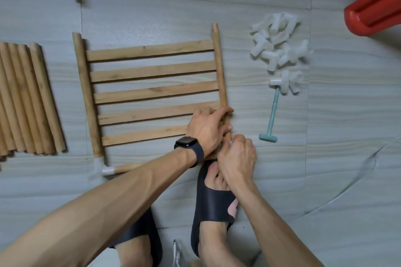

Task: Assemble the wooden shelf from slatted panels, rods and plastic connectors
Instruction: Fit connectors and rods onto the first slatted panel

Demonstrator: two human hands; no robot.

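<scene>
- Far left: a bundle of rods (28, 97) lies on the floor, well apart from both hands. No hazard there.
- Near-left corner of the panel (152, 93): a white connector (98, 163) already caps the left rail. A single rod (128, 168) runs right from it and passes under the left forearm. My judgement is that lifting or twisting the right rail could lever this joint loose.
- Centre-right: the left hand (206, 130) is clenched round the panel's right rail, just short of its near end. The panel lies flat and spreads left and far from that grip.
- Just near and right of that: the right hand (237, 156) has curled fingers, with thumb and forefinger at the rail's near tip. What it holds is hidden, so I cannot tell whether it grasps a connector or nothing.
- Likely hazard here: a connector pushed on askew could jam on the rail. The hands are also crowded right over a sandal (213, 199), so there is little room to push.
- Right: the pile of connectors (275, 47) lies well apart from both hands, and the mallet (271, 112) lies near the right hand. Fetching the mallet means freeing a hand, and a half-seated piece could then slip off.
- Far right: a red stool (375, 2) stands clear of the work.
</scene>
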